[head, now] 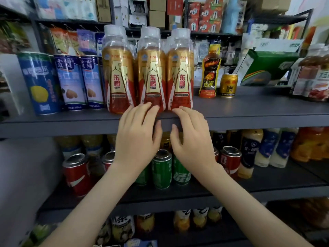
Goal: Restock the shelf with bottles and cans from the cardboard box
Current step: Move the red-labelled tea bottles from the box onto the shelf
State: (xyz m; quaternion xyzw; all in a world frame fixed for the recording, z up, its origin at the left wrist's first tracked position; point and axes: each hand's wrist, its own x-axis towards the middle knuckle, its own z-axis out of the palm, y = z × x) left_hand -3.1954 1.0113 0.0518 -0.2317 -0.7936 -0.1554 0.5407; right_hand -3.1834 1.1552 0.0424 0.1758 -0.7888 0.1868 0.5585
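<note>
Behind, a dark metal rack [71,21] carries stacked cartons [157,18]; a pale wall [318,6] shows at upper right under even light.

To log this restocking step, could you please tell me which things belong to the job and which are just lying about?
Job: shrink-wrapped pack of gold-and-red plastic bottles; grey metal shelf; left hand and right hand, both touching the pack's base.
Lying about: small gold can; black-and-yellow bottle; tall blue cans; green cans below.
</note>
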